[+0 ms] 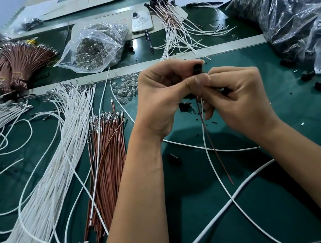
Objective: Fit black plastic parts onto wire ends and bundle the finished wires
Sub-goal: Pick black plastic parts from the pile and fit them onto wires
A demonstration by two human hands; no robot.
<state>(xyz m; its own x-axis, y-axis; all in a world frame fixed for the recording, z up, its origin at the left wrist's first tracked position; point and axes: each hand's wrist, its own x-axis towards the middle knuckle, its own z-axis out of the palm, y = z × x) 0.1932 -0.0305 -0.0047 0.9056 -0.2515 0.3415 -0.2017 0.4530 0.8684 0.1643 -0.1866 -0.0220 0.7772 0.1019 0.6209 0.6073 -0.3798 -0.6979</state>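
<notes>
Black plastic part (197, 68) sits at frame centre, pinched in the left hand (164, 97) grip between thumb and curled fingers, apparently to steady it so the wire ends can be seated. Right hand (237, 92), at 3 o'clock of the left and touching it, pinches the brown wire (215, 148) and white wire (205, 135) just below the part; both hang toward 6 o'clock over the table (280, 115). Both wrists are raised, forearms converging from 6 o'clock.
</notes>
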